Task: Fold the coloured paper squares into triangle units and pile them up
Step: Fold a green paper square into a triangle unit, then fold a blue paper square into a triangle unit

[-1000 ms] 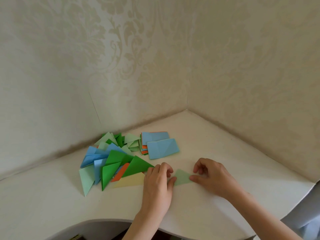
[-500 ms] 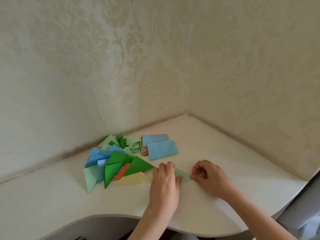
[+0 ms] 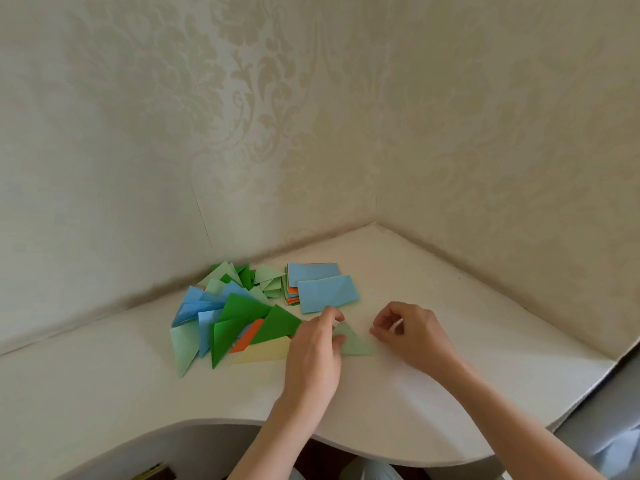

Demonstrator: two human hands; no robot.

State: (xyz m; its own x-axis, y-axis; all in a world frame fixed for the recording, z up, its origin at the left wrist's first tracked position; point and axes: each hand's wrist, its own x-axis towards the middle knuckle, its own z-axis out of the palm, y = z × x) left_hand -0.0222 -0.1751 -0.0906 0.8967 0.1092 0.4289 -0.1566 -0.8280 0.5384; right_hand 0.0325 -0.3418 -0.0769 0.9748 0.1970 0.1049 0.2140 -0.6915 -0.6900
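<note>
A pale green folded triangle [image 3: 355,344] lies flat on the white desk [image 3: 398,410] between my hands. My left hand [image 3: 313,351] covers its left side, gripping that edge with thumb and curled fingers. My right hand [image 3: 412,336] hovers just right of the triangle with fingers loosely curled and nothing in them. To the left spreads a pile of folded triangles [image 3: 235,313] in green, pale green, blue, orange and yellow. Behind the hands sits a stack of blue and orange paper rectangles [image 3: 323,289].
The desk fits into a corner of two patterned wallpapered walls [image 3: 346,150]. Its front edge [image 3: 221,422] curves inward toward me. The desk's right edge [image 3: 588,396] drops off at the lower right.
The pale green piece went from a strip held at both ends to a triangle. My right hand let go of its right end and drew slightly away. The left hand stays on it.
</note>
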